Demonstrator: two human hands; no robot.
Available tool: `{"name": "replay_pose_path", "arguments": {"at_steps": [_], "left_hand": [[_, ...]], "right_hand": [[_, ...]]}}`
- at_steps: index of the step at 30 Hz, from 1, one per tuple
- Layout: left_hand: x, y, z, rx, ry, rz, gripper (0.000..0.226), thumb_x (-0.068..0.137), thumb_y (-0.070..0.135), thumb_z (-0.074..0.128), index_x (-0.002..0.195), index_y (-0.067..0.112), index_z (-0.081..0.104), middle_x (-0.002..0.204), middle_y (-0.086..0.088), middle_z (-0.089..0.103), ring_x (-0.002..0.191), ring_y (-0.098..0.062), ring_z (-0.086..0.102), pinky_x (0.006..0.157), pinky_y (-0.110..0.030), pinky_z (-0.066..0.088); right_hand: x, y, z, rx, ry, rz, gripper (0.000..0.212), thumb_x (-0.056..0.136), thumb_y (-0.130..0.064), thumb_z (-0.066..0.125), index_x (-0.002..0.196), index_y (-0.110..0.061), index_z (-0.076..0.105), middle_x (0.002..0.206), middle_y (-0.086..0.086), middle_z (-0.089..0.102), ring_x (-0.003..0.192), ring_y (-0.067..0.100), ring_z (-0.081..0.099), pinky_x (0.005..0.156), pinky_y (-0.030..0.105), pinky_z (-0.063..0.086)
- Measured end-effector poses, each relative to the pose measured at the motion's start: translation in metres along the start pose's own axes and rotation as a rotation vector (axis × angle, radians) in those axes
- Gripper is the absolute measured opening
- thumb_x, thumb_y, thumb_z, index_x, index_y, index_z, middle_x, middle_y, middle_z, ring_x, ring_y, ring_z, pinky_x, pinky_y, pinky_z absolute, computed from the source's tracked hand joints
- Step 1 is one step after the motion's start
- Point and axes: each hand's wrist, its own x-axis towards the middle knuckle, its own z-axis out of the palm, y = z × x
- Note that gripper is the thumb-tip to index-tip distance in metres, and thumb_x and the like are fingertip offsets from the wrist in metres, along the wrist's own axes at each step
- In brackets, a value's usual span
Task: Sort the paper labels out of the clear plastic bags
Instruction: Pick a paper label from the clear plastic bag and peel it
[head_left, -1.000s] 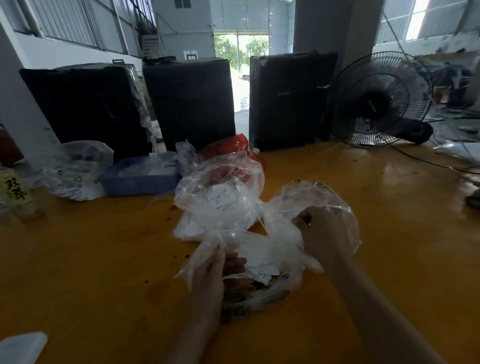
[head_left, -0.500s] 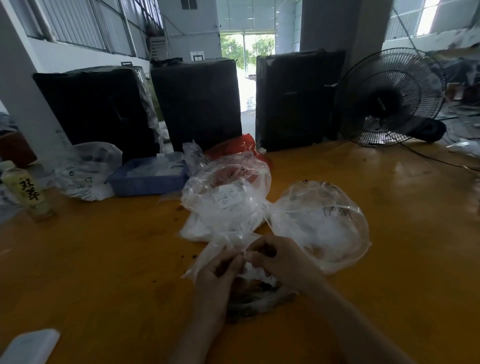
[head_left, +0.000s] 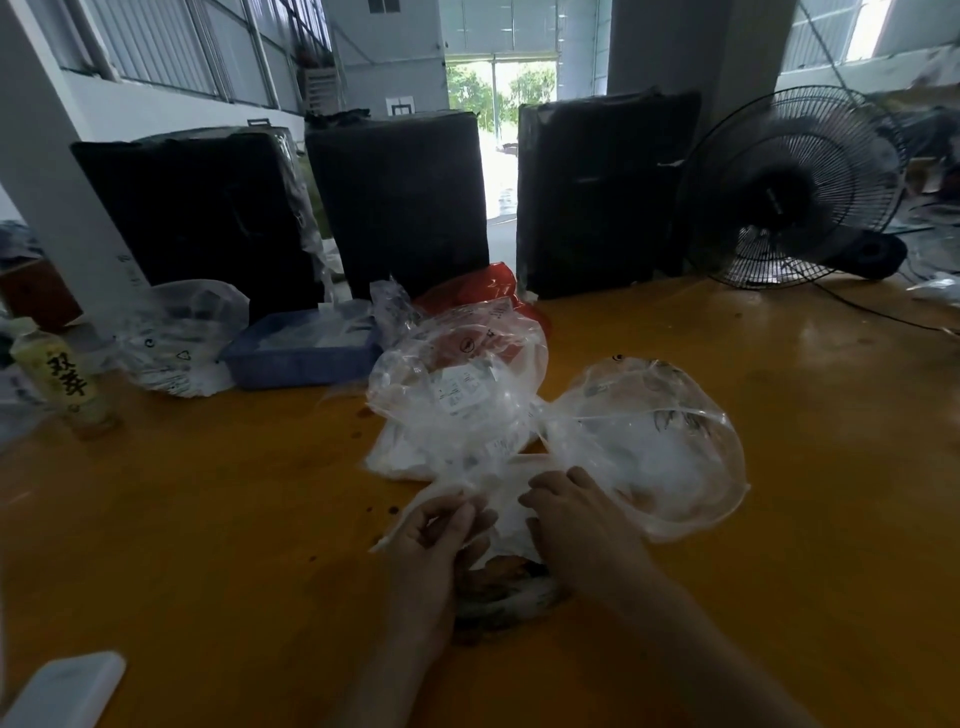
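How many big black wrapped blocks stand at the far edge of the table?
3. The left block stands behind the blue tray, the middle block beside it, the right block next to the fan. Others may be hidden.

Bags on table — fan behind

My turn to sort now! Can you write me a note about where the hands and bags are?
Left hand: pinches the edge of the flat clear plastic bag lying nearest on the orange table.
Right hand: fingers curled onto the same bag.
Puffed round clear bag sits right; crumpled clear bag with white paper label behind.
Done: nothing visibly pulled out.
Left: take labels out of every bag.
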Motion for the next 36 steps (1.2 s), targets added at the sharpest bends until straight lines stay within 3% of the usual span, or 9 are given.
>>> {"name": "replay_pose_path", "arguments": {"at_steps": [4, 8, 13, 16, 19, 23, 27, 30, 36], "left_hand": [[0.002, -0.003, 0.001, -0.077, -0.014, 0.011, 0.030, 0.082, 0.009, 0.075, 0.110, -0.002, 0.071, 0.105, -0.021, 0.079, 0.097, -0.033, 0.079, 0.075, -0.026, 0.064], [0.003, -0.005, 0.001, -0.067, -0.019, 0.019, 0.040, 0.074, 0.014, 0.080, 0.109, -0.004, 0.076, 0.102, -0.023, 0.079, 0.097, -0.033, 0.078, 0.078, -0.029, 0.065], [0.000, -0.002, 0.002, -0.120, -0.047, -0.002, 0.040, 0.079, 0.011, 0.074, 0.115, -0.007, 0.071, 0.101, -0.021, 0.080, 0.095, -0.030, 0.079, 0.077, -0.028, 0.065], [-0.002, 0.001, 0.003, -0.133, -0.053, -0.013, 0.041, 0.078, 0.011, 0.075, 0.116, -0.004, 0.071, 0.105, -0.019, 0.080, 0.097, -0.031, 0.079, 0.077, -0.027, 0.065], [-0.003, 0.003, 0.004, -0.138, -0.064, -0.017, 0.042, 0.077, 0.010, 0.074, 0.116, -0.005, 0.071, 0.106, -0.021, 0.079, 0.097, -0.032, 0.079, 0.076, -0.027, 0.064], [-0.004, 0.003, 0.003, -0.141, -0.076, -0.025, 0.042, 0.077, 0.011, 0.076, 0.116, -0.005, 0.072, 0.107, -0.023, 0.079, 0.098, -0.033, 0.079, 0.078, -0.028, 0.065], [-0.003, 0.002, 0.003, -0.121, -0.074, -0.015, 0.045, 0.075, 0.015, 0.078, 0.116, -0.005, 0.072, 0.104, -0.022, 0.079, 0.097, -0.032, 0.079, 0.080, -0.030, 0.065], [-0.003, 0.001, 0.003, -0.114, -0.069, -0.010, 0.043, 0.076, 0.013, 0.077, 0.115, -0.005, 0.072, 0.101, -0.021, 0.080, 0.094, -0.031, 0.079, 0.077, -0.028, 0.065], [-0.003, 0.001, 0.003, -0.102, -0.080, -0.010, 0.029, 0.076, 0.012, 0.077, 0.104, 0.005, 0.078, 0.104, -0.023, 0.079, 0.095, -0.032, 0.079, 0.075, -0.026, 0.064]], "right_hand": [[-0.001, -0.003, 0.010, -0.073, -0.074, 0.094, 0.045, 0.103, -0.040, 0.051, 0.144, -0.022, 0.053, 0.155, 0.008, 0.034, 0.134, 0.031, 0.028, 0.111, 0.042, 0.035], [0.000, -0.003, 0.007, -0.009, -0.052, 0.115, 0.035, 0.103, -0.044, 0.051, 0.131, -0.028, 0.066, 0.144, 0.001, 0.042, 0.127, 0.024, 0.033, 0.106, 0.037, 0.040], [-0.001, 0.002, -0.010, 0.366, 0.053, 0.279, 0.022, 0.097, -0.045, 0.065, 0.098, -0.028, 0.078, 0.100, -0.011, 0.064, 0.091, 0.007, 0.055, 0.080, 0.022, 0.047], [-0.004, 0.008, -0.020, 0.769, 0.185, 0.467, 0.028, 0.098, -0.044, 0.063, 0.075, -0.028, 0.067, 0.069, -0.008, 0.068, 0.060, 0.007, 0.061, 0.056, 0.021, 0.047], [-0.009, 0.011, -0.023, 1.074, 0.203, 0.562, 0.021, 0.099, -0.036, 0.065, 0.089, -0.020, 0.073, 0.074, -0.003, 0.074, 0.064, 0.011, 0.069, 0.061, 0.022, 0.052], [-0.009, 0.012, -0.019, 1.200, 0.171, 0.597, 0.018, 0.098, -0.030, 0.067, 0.096, -0.013, 0.071, 0.082, 0.004, 0.075, 0.077, 0.021, 0.073, 0.078, 0.041, 0.061], [-0.010, 0.010, -0.017, 1.142, 0.208, 0.545, 0.028, 0.097, -0.023, 0.070, 0.090, 0.001, 0.057, 0.085, 0.029, 0.063, 0.078, 0.034, 0.069, 0.069, 0.026, 0.058], [-0.011, 0.005, -0.020, 1.153, 0.236, 0.478, 0.016, 0.095, -0.024, 0.072, 0.089, -0.012, 0.062, 0.080, 0.010, 0.070, 0.079, 0.017, 0.073, 0.072, 0.024, 0.058], [-0.012, -0.001, -0.023, 1.182, 0.301, 0.371, 0.011, 0.095, -0.014, 0.072, 0.103, -0.019, 0.067, 0.090, -0.008, 0.078, 0.081, 0.009, 0.075, 0.072, 0.015, 0.056]]}}
